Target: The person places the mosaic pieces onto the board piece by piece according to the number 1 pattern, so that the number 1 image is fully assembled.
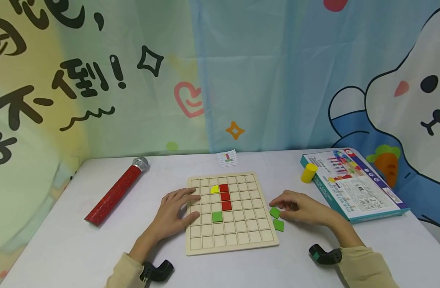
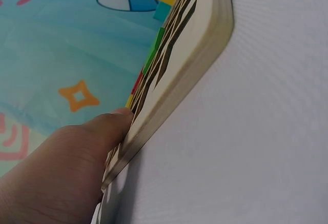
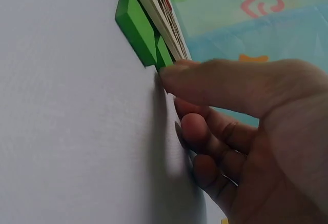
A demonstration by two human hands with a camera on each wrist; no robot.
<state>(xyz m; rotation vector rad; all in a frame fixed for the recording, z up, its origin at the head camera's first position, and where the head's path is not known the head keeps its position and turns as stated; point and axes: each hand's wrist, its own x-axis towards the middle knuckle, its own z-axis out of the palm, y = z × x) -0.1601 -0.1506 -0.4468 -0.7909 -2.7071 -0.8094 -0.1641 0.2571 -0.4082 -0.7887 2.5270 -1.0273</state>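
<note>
A square wooden grid board [image 1: 247, 237] lies on the white table. Three red square tiles [image 1: 225, 196] run down one column of it, with a yellow piece [image 1: 214, 189] beside the top one and a green square tile [image 1: 217, 217] lower left. My left hand [image 1: 174, 210] rests along the board's left edge, fingers extended over the cells; its thumb [image 2: 110, 126] lies on the rim. Right of the board, my right hand [image 1: 302, 208] pinches a loose green tile [image 1: 275, 213] between thumb and index finger. Another green tile [image 1: 278, 225] lies just nearer, close against the board.
At the right lies a printed game box [image 1: 356, 184], a yellow cylinder [image 1: 309, 173] by its left edge. Behind the board is a small pattern card [image 1: 227, 158]. A red microphone [image 1: 117, 192] lies at the left, and a printed curtain [image 1: 248, 80] hangs behind the table.
</note>
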